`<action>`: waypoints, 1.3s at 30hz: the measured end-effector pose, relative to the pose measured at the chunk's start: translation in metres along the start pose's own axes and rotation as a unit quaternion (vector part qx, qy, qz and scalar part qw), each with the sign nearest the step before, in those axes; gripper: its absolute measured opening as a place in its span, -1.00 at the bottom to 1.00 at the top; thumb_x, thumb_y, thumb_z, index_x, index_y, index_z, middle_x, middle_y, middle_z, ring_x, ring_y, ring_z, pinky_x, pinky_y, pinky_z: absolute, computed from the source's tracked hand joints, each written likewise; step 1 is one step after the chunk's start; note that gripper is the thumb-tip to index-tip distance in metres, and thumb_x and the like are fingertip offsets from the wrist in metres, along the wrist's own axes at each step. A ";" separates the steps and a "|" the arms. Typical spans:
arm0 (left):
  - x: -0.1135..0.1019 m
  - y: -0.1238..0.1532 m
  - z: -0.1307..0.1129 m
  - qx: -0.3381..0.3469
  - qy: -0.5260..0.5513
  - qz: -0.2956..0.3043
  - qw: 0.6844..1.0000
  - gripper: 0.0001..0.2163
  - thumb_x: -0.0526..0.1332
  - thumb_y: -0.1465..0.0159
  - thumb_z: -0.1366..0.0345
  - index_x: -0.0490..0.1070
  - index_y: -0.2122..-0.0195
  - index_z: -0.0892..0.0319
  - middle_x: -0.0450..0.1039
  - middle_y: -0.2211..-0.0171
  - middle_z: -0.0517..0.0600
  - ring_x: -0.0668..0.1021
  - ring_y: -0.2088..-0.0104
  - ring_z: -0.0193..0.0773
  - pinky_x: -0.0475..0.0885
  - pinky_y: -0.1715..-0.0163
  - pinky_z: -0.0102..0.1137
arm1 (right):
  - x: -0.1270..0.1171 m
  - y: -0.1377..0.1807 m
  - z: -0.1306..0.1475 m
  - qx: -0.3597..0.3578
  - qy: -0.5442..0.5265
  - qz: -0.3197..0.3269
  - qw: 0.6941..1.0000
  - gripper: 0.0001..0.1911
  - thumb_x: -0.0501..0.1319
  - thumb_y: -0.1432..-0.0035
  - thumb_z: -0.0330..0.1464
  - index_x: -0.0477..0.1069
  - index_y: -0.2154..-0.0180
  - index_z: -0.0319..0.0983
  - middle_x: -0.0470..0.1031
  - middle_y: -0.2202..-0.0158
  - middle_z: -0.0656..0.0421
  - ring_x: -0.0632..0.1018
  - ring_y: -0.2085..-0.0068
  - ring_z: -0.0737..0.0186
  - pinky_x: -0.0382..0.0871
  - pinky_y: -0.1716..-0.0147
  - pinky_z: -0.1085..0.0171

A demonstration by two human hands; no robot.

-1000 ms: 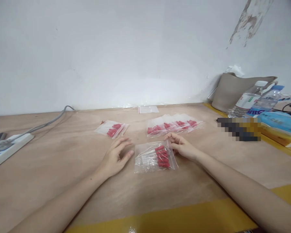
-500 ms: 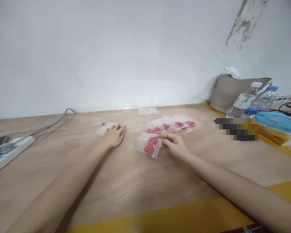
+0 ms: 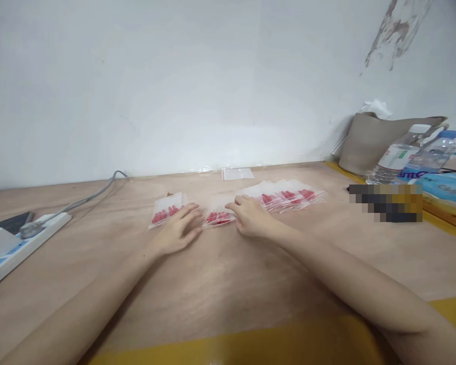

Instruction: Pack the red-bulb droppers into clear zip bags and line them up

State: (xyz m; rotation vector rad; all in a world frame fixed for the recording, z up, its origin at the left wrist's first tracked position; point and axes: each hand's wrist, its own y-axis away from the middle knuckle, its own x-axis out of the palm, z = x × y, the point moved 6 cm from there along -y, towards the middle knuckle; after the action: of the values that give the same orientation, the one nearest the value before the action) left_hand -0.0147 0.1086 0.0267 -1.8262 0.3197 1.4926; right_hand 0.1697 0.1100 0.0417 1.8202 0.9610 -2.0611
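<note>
On the wooden table, my left hand lies palm down with its fingers stretched out. Its fingertips touch a small clear zip bag of red pieces. My right hand rests palm down with its fingers flat on a second bag of red pieces, which lies between my two hands. This bag sits at the left end of a row of several overlapping bags of red pieces. Neither hand grips anything.
An empty clear zip bag lies by the wall. A white power strip with a grey cable and a dark phone are at the left. At the right stand a grey bag and two water bottles.
My right hand picked up the near bag, carried it forward and laid it at the left end of the row. My left hand reached to the left bag and pulled it nearer.
</note>
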 end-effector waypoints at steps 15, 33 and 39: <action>0.032 -0.032 -0.028 -0.015 0.072 -0.120 0.990 -0.69 0.16 -0.22 0.22 0.37 0.04 0.22 0.39 0.03 0.13 0.47 0.06 -0.11 0.40 0.07 -0.21 | 0.009 0.025 -0.033 -0.119 0.096 -0.078 0.985 -0.75 0.06 -0.11 -0.42 0.42 0.18 -0.25 0.44 0.23 0.05 0.36 0.21 0.19 0.02 0.17 0.18; 0.028 -0.026 -0.025 0.117 -0.078 -0.131 0.981 -0.78 0.03 -0.30 0.30 0.46 0.23 0.21 0.49 0.20 0.09 0.54 0.20 -0.17 0.48 0.18 -0.29 | 0.031 0.015 -0.038 -0.090 0.033 -0.168 0.981 -0.70 0.05 -0.20 -0.31 0.48 0.46 -0.22 0.48 0.48 0.16 0.34 0.34 0.28 -0.01 0.22 0.22; 0.027 -0.027 -0.028 0.144 -0.121 -0.113 0.976 -0.76 -0.01 -0.32 0.38 0.47 0.29 0.19 0.50 0.22 0.04 0.54 0.20 -0.22 0.47 0.17 -0.32 | 0.028 0.015 -0.036 -0.098 0.050 -0.176 0.978 -0.75 0.04 -0.21 -0.31 0.48 0.32 -0.21 0.48 0.41 0.12 0.35 0.30 0.26 0.00 0.22 0.21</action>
State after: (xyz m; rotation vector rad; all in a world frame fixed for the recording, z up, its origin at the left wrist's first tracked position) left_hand 0.0300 0.1155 0.0131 -1.3871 0.1895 1.4095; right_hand 0.2015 0.1277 0.0095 1.7672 1.5523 -1.9840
